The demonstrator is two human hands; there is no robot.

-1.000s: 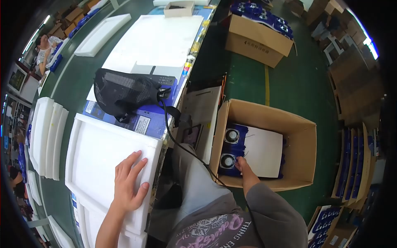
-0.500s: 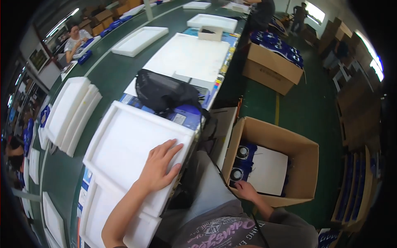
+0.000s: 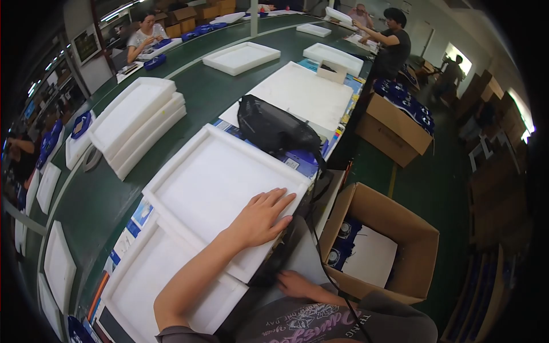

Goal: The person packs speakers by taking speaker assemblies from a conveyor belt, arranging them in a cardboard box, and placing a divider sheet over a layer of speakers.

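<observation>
My left hand (image 3: 262, 219) lies open, fingers spread, on the right side of a white foam tray (image 3: 229, 177). That tray overlaps a second white foam tray (image 3: 166, 268) nearer to me. Low by my leg, beside the table edge, is my right hand (image 3: 296, 284); its fingers look loosely extended, their tips partly in shadow, and I see nothing in them. To its right stands an open cardboard carton (image 3: 414, 246). Inside are blue parts with round speaker-like faces (image 3: 341, 243) and a white sheet (image 3: 373, 255).
A black mesh bag (image 3: 277, 126) lies beyond the trays. Stacked foam trays (image 3: 140, 123) stand on the green conveyor (image 3: 200, 94) at left. Another carton (image 3: 392, 128) holds blue parts. Co-workers are at the far left (image 3: 150, 40) and far right (image 3: 394, 46). A cable crosses my lap.
My right hand has moved from the carton's edge leftward to beside my leg. My left hand stays on the tray. The view has shifted, showing more of the far end.
</observation>
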